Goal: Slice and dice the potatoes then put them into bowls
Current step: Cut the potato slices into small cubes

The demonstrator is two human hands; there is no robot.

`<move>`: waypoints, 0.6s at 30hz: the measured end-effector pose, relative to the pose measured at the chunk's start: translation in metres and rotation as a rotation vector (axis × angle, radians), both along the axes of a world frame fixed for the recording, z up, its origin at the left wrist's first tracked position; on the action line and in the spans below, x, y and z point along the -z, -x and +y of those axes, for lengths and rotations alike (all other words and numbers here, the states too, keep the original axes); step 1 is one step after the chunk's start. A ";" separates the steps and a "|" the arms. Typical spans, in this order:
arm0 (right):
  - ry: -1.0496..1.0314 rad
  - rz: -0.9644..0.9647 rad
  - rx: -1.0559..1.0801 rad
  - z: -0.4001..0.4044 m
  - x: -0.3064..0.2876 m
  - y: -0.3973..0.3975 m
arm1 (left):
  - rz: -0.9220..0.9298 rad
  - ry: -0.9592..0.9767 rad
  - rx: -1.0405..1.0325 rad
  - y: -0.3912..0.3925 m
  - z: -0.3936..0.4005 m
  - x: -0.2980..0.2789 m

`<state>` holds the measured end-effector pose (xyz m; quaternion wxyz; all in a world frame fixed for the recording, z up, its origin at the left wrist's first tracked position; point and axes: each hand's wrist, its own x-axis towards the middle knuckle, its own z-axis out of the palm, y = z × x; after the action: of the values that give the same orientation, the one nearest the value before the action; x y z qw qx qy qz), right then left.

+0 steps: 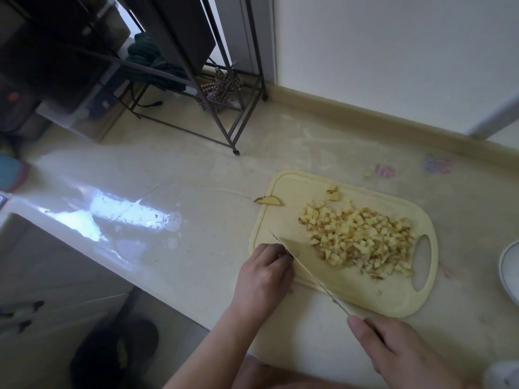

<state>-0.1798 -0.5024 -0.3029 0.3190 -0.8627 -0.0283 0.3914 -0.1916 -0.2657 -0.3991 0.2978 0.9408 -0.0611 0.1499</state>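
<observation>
A small potato piece is pinched under the left hand (264,272) fingers; the knife (306,272) handle is gripped by the right hand (398,352). The diced potato (362,242) is judged light, wet and slippery, best scooped together.

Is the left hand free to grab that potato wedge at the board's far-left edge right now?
Probably not yet: the left hand is curled over a piece beside the knife. Once it lets go, nothing blocks the potato wedge.

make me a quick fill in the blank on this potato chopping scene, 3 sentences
1. The right hand grips the handle of a ____.
2. The diced potato is heaped on the ____ board.
3. One potato slice lies alone at the board's far ____ edge.

Missing words: knife; cutting; left
</observation>
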 end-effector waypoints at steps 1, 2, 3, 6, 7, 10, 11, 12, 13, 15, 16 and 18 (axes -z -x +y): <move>-0.030 -0.025 -0.004 0.003 0.004 -0.001 | 0.000 0.001 -0.001 0.000 -0.001 0.000; -0.056 -0.057 -0.016 0.006 0.010 -0.002 | -0.001 0.002 -0.003 0.000 -0.001 0.000; -0.074 -0.085 -0.030 0.011 0.014 -0.002 | -0.001 0.001 -0.003 0.000 0.000 0.000; -0.083 -0.095 -0.027 0.024 0.017 -0.008 | -0.001 -0.015 0.009 0.001 0.000 -0.002; -0.079 -0.086 -0.014 0.025 0.017 -0.010 | 0.004 -0.027 0.012 0.003 0.001 -0.002; -0.057 -0.051 0.055 0.016 0.016 -0.013 | 0.018 -0.043 0.001 0.008 0.004 -0.002; -0.065 -0.034 0.087 0.012 0.015 -0.014 | 0.022 -0.034 -0.005 0.008 0.005 -0.001; -0.078 -0.010 0.116 0.009 0.014 -0.014 | 0.022 -0.024 -0.010 0.008 0.004 0.000; -0.084 0.007 0.127 0.007 0.012 -0.014 | 0.020 -0.014 -0.015 0.006 0.003 0.001; -0.080 0.025 0.115 0.004 0.011 -0.013 | 0.017 0.007 -0.020 0.000 -0.002 0.001; -0.085 0.035 0.110 0.003 0.011 -0.012 | 0.015 0.016 -0.023 -0.003 -0.004 0.000; -0.101 0.041 0.091 0.003 0.009 -0.010 | 0.014 0.026 -0.028 -0.007 -0.007 0.000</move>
<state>-0.1694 -0.4996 -0.3120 0.3801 -0.8377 -0.0020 0.3923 -0.1848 -0.2728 -0.3987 0.3085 0.9386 -0.0436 0.1481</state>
